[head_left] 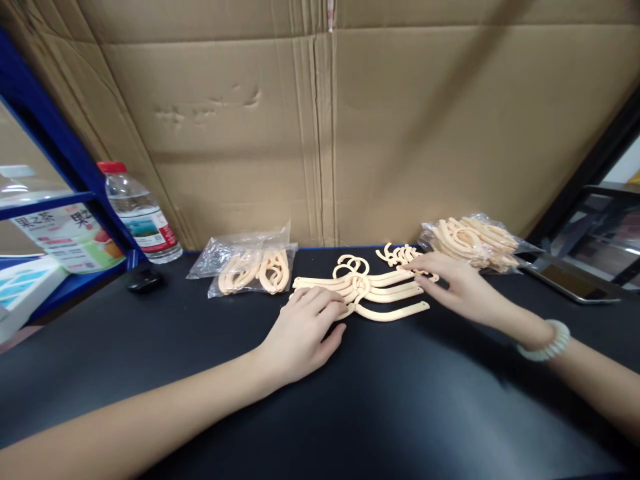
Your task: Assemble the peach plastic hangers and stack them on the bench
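Observation:
Several cream plastic hangers (383, 291) lie stacked on the black table (350, 413), hooks pointing away from me. My left hand (305, 330) rests palm down on the left ends of the stack, fingers spread flat over them. My right hand (457, 287) lies on the right ends, fingers stretched out and touching the hanger arms. A small pile of loose cream hooks (400, 253) sits just behind the stack, by my right fingertips.
A clear bag of hangers (250, 267) lies at the back left, another fuller bag (473, 241) at the back right. A water bottle (140, 213) and a dark small object (143, 280) stand at the left. A cardboard wall (320, 120) closes the back; a tablet (570, 280) lies right.

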`<state>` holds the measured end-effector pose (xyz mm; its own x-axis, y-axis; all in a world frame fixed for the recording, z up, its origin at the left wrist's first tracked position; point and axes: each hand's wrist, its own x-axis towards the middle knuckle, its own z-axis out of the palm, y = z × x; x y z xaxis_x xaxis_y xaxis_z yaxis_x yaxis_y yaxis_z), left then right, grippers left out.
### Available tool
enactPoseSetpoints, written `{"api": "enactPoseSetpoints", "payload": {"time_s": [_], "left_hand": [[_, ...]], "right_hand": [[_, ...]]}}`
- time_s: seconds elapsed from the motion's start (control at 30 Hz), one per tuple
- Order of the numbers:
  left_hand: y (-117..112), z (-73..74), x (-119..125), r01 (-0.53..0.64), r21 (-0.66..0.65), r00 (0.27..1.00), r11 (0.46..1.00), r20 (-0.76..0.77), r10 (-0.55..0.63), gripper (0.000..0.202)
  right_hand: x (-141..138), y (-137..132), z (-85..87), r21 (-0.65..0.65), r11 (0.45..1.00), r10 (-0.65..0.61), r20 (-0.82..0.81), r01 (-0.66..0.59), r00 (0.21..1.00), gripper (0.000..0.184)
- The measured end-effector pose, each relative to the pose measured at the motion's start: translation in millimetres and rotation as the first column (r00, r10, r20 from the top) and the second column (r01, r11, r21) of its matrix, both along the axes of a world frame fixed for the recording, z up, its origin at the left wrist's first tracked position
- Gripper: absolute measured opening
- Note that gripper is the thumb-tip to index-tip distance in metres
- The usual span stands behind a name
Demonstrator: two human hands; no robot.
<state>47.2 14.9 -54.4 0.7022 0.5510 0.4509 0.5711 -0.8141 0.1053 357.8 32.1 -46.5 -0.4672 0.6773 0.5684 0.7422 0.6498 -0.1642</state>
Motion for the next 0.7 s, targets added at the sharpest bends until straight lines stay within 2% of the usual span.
{"api": "enactPoseSetpoints", "payload": {"time_s": [0.03, 0.13, 0.23, 0.37, 0.7], "left_hand": [[-2.5, 1.2, 0.8, -0.006, -0.01, 1.0, 1.0, -0.022, 0.005, 0.025], [-10.8, 4.9, 3.7, -0.066, -0.06, 0.992, 0.996, -0.116, 0.058, 0.041], [-14.4, 6.8, 5.8, -0.139, -0.116, 0.966, 0.984, -0.233, 0.109, 0.053], [-5.6, 5.7, 5.8, -0.19, -0.181, 0.94, 0.965, -0.317, 0.126, 0.066], [22.7, 4.6, 6.5, -0.177, -0.221, 0.942, 0.959, -0.321, 0.1, 0.069]], "right_hand": [[-10.8, -11.4, 2.3, -0.031, 1.0, 0.0, 0.034, 0.001, 0.999, 0.035], [-41.3, -44.8, 4.4, -0.169, 0.985, 0.009, 0.23, 0.031, 0.973, 0.069], [-58.5, -60.5, 0.9, -0.329, 0.941, 0.038, 0.344, 0.082, 0.938, 0.085], [-62.0, -51.0, -3.8, -0.42, 0.898, 0.032, 0.357, 0.13, 0.933, 0.089], [-57.9, -26.1, -9.4, -0.391, 0.913, 0.018, 0.325, 0.117, 0.946, 0.089]]}}
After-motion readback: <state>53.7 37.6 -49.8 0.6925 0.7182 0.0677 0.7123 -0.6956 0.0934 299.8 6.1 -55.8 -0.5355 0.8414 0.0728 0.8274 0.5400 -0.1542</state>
